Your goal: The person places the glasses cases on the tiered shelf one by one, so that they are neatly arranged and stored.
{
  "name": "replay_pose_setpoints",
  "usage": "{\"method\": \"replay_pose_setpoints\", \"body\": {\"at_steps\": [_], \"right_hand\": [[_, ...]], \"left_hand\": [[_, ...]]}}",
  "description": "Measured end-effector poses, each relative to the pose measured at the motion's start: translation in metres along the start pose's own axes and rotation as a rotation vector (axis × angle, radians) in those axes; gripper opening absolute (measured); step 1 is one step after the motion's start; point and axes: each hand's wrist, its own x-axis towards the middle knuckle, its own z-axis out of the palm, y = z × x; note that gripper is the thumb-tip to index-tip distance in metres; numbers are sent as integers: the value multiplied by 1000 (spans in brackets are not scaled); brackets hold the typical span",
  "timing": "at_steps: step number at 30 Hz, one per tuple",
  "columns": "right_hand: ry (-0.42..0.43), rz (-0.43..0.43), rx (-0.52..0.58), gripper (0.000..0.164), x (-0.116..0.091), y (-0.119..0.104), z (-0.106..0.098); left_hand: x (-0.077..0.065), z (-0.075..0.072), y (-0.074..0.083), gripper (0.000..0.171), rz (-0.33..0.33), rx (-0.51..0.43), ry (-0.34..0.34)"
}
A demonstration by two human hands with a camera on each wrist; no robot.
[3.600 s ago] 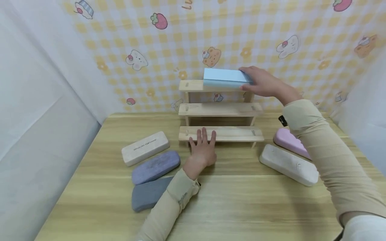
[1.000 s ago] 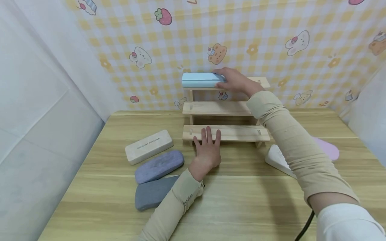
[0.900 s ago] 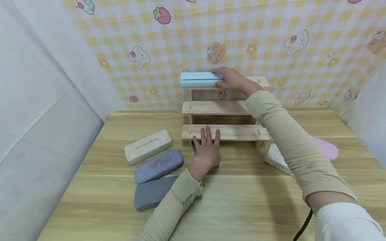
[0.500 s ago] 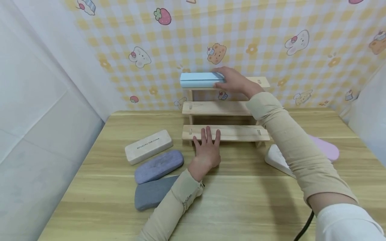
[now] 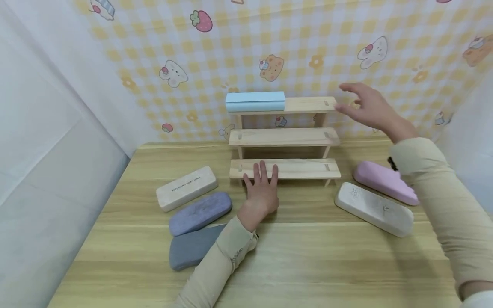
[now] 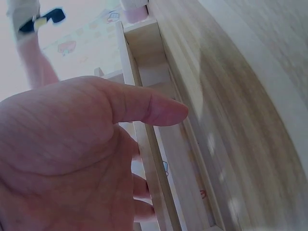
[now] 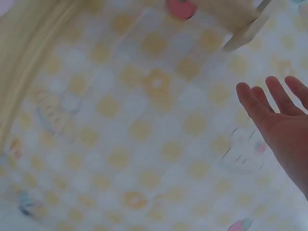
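A light blue glasses case [image 5: 255,102] lies on the left half of the top tier of a three-tier wooden shelf [image 5: 285,137]. Off the right end of that tier, my right hand [image 5: 369,107] hangs in the air, holding nothing, thumb and fingers apart. In the right wrist view the same hand [image 7: 279,120] shows its spread fingers before the checkered cloth. My left hand [image 5: 262,196] rests its straight fingers on the lowest tier, left of its middle. Seen from the left wrist, the left hand [image 6: 72,139] has its thumb over the board's front and its fingers behind the edge.
On the table's left lie a cream case with printed words [image 5: 186,188], a purple-blue case [image 5: 200,213] and a grey-blue case [image 5: 196,247] partly under the left sleeve. A pink-purple case [image 5: 385,183] and a white case [image 5: 373,208] lie at right. A checkered cloth [image 5: 215,55] hangs behind.
The light blue glasses case slid left along the top tier in my right hand. That hand has since let go and moved off to the right. My left hand stays on the lowest tier.
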Motion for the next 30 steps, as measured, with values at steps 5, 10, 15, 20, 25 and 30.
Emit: {"method": "replay_pose_setpoints", "body": {"at_steps": [5, 10, 15, 20, 25, 30], "right_hand": [[-16, 111, 0, 67, -38, 36, -14], [-98, 202, -48, 65, -75, 64, -14], [-159, 232, -61, 63, -110, 88, -6], [-183, 268, -75, 66, -138, 104, 0], [-192, 294, -80, 69, -155, 112, 5], [-237, 360, -105, 77, -171, 116, 9]], "left_hand": [[0, 1, -4, 81, -4, -15, 1], [1, 3, -5, 79, 4, -30, 10], [0, 3, -4, 79, 5, -37, 2], [1, 4, -3, 79, 7, -33, -4], [1, 4, -2, 79, 7, -22, -1], [1, 2, -1, 79, 8, -19, -4]]}}
